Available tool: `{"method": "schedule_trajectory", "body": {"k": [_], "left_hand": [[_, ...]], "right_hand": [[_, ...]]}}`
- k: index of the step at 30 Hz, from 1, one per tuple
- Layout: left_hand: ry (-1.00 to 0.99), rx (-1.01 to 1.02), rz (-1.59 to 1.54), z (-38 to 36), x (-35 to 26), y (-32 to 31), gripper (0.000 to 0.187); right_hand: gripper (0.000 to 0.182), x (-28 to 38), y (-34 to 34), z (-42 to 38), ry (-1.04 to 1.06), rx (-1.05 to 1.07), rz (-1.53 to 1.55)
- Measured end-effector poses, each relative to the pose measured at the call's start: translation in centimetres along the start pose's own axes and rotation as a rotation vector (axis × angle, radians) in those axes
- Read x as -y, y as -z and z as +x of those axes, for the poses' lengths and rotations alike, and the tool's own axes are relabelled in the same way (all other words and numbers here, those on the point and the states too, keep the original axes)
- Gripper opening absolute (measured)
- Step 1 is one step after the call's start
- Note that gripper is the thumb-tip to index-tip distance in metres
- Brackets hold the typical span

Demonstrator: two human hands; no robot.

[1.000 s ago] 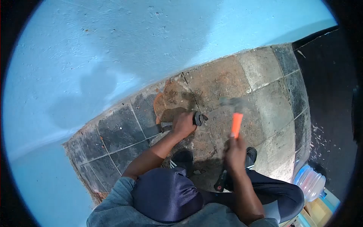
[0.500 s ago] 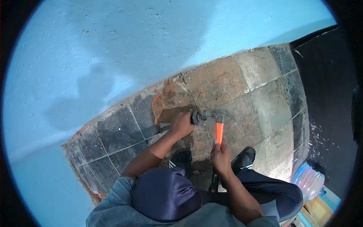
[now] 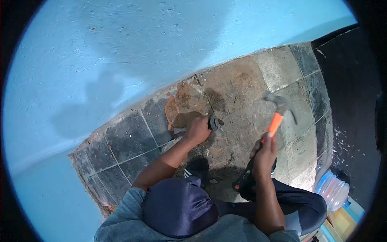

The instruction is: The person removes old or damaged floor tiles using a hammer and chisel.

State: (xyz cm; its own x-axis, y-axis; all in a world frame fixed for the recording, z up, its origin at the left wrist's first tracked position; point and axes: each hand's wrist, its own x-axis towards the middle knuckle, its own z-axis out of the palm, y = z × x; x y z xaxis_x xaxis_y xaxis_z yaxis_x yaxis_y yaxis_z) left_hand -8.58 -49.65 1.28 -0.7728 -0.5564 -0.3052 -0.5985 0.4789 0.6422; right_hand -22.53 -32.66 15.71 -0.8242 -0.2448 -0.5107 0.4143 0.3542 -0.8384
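Observation:
My left hand (image 3: 197,130) is wrapped round a chisel (image 3: 213,122) with a dark, round-topped grip, low over the stained floor; its blade is mostly hidden by the hand. In my right hand (image 3: 265,152) is a claw hammer (image 3: 275,122) with an orange and black handle, raised to the right of the chisel and apart from it. The hammer's metal head is slightly blurred. Left of the chisel lies a broken, reddish-brown patch of floor (image 3: 187,99) with a ragged orange edge next to dark tiles (image 3: 127,137).
A pale blue wall (image 3: 141,48) borders the floor at the far side. My shoes (image 3: 197,167) stand close below the hands. A clear plastic bottle (image 3: 335,191) is at the lower right, beside a black surface (image 3: 350,92).
My right hand has swung the hammer up and to the right, away from the chisel. The left hand keeps its hold on the chisel, nearly in place.

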Motion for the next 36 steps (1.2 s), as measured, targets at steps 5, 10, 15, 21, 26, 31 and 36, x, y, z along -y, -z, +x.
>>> {"method": "schedule_trajectory", "body": {"k": [5, 10, 15, 21, 26, 31, 36], "left_hand": [[0.040, 0.073, -0.011, -0.1, 0.0, 0.5, 0.038], [-0.105, -0.003, 0.168, -0.3, 0.7, -0.1, 0.040], [-0.132, -0.018, 0.222, -0.3, 0.6, 0.5, 0.031], [-0.171, -0.038, 0.236, -0.5, 0.7, 0.7, 0.033], [-0.093, 0.041, 0.439, -0.6, 1.5, 1.4, 0.036], [-0.035, -0.071, 0.340, -2.2, 4.4, 1.5, 0.036], [0.023, -0.078, 0.317, -2.7, 2.8, 4.0, 0.034]], "right_hand": [[0.032, -3.6, 0.0, -0.1, 0.048, -0.019, 0.001], [0.032, -7.5, -0.7, -0.7, -0.181, 0.338, -0.378], [0.032, -2.9, 0.4, 1.7, -0.169, 0.053, -0.128], [0.032, -5.1, 1.4, 3.6, 0.032, -0.145, 0.027], [0.030, -10.7, -0.7, 0.3, -0.192, 0.459, -0.542], [0.032, -8.9, -1.0, 0.4, -0.238, 0.356, -0.441], [0.028, -2.9, -0.1, 3.1, -0.220, 0.081, -0.180]]}}
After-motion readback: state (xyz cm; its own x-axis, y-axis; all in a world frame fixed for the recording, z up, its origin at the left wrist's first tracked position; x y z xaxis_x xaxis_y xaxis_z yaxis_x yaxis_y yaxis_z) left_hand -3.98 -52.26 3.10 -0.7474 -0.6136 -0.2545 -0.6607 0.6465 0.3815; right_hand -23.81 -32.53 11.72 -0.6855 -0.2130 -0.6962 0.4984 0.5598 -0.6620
